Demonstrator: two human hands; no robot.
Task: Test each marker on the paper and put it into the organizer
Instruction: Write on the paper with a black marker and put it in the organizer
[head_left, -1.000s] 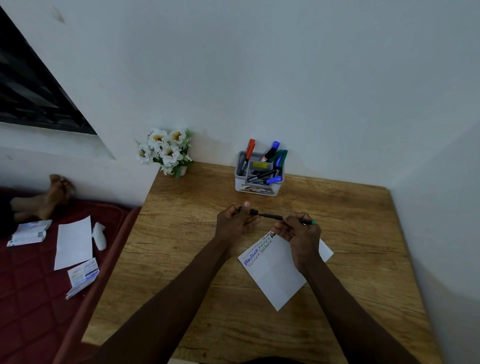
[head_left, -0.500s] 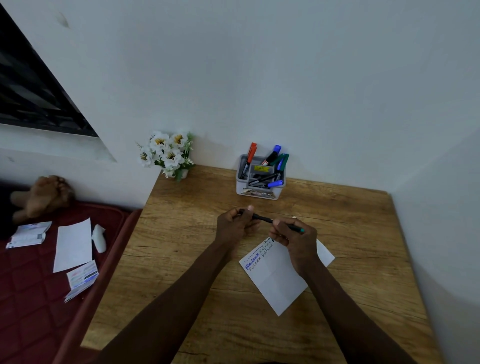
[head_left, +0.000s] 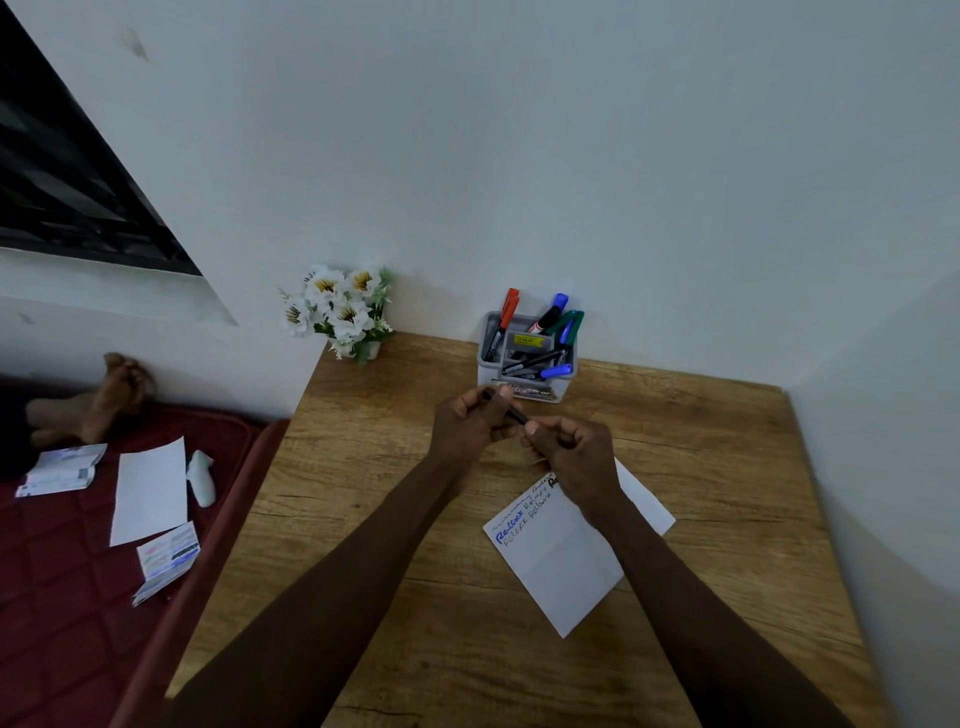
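Wooden table (head_left: 395, 519) carried the paper (head_left: 558, 566) near and the organizer (head_left: 522, 387) far; left hand (head_left: 470, 428) and right hand (head_left: 574, 452) each gripped the black marker (head_left: 514, 414), likely light, rigid, smooth, best held mid-barrel.

**One head-worn view, looking forward and down**

A single wide-angle camera sits above and behind the grip, facing forward and downward along both forearms. The left hand (head_left: 470, 423) and right hand (head_left: 574, 452) meet near the centre of the frame, at arm's length from the lens. Beyond the grip the view reaches the organizer (head_left: 524, 364) and the wall; nearer than the grip lies the paper (head_left: 558, 556). No second view shares the scene.
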